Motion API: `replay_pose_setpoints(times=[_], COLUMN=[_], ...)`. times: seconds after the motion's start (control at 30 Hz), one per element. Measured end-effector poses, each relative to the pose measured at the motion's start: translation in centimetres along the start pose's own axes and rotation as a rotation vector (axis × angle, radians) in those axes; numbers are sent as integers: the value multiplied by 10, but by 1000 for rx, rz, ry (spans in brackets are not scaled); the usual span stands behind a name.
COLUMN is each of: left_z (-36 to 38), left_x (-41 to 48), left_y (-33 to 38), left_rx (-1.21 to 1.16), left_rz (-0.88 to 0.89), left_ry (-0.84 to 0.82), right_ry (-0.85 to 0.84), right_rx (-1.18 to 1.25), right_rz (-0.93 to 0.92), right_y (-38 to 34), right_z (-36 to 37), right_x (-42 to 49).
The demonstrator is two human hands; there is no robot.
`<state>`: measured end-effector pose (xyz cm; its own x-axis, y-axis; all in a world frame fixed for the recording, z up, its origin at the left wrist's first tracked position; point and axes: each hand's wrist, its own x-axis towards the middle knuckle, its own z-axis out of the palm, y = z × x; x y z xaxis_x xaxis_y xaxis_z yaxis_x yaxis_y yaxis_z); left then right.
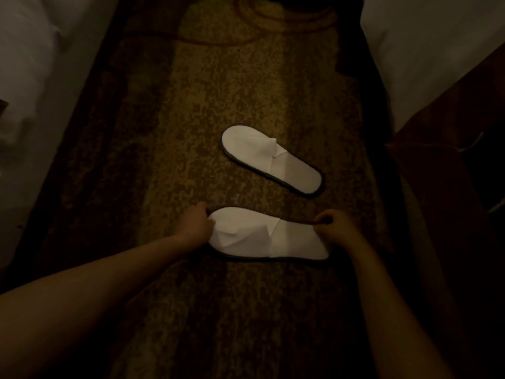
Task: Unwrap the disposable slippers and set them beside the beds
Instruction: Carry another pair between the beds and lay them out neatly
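Observation:
Two flat white disposable slippers with dark sole edges lie on the patterned carpet between two beds. The far slipper (270, 158) lies alone, angled, its toe toward the upper left. The near slipper (266, 235) lies crosswise, toe to the left. My left hand (195, 224) pinches its toe end, and my right hand (337, 224) pinches its heel end. No wrapper is in view.
A bed with white linen (35, 64) runs along the left, and another white bed (437, 50) with a dark brown wooden frame (448, 170) along the right. The brown and gold carpet (218, 91) fills the aisle between them. The room is dim.

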<state>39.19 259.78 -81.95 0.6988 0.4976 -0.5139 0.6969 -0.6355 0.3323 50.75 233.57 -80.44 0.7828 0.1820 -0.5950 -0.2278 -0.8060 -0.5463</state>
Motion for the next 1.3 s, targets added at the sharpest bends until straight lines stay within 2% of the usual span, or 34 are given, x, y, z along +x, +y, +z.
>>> replay_pose_setpoints(times=[0.07, 0.2, 0.27, 0.4, 0.5, 0.6, 0.73, 0.83, 0.97, 1.1, 1.3], left_z=[2, 2, -4, -37, -67, -76, -65, -57, -44, -23, -9], left_x=[0, -2, 1, 36, 73, 100, 116, 119, 109, 88, 73], left_y=[-1, 3, 9, 39, 65, 82, 90, 91, 93, 97, 91], left_rx=[64, 158, 122, -55, -138, -183, -235, -65, 16, -40, -104], left_rz=[35, -8, 6, 56, 144, 207, 94, 62, 30, -51, -52], left_ry=[7, -3, 19, 134, 168, 82, -76, 17, 101, 130, 122], right_ry=[30, 17, 32, 183, 146, 148, 155, 152, 183, 249, 294], right_rx=[-58, -76, 44, 414, 514, 542, 538, 563, 546, 540, 430], right_rz=[-18, -12, 5, 52, 101, 107, 83, 46, 25, 5, -86], right_y=[1, 1, -3, -17, -27, -29, -25, -25, -27, -35, -35], right_z=[0, -1, -5, -17, -18, -15, -10, -7, -9, -19, -17], right_x=[0, 2, 4, 19, 30, 37, 42, 45, 51, 61, 71])
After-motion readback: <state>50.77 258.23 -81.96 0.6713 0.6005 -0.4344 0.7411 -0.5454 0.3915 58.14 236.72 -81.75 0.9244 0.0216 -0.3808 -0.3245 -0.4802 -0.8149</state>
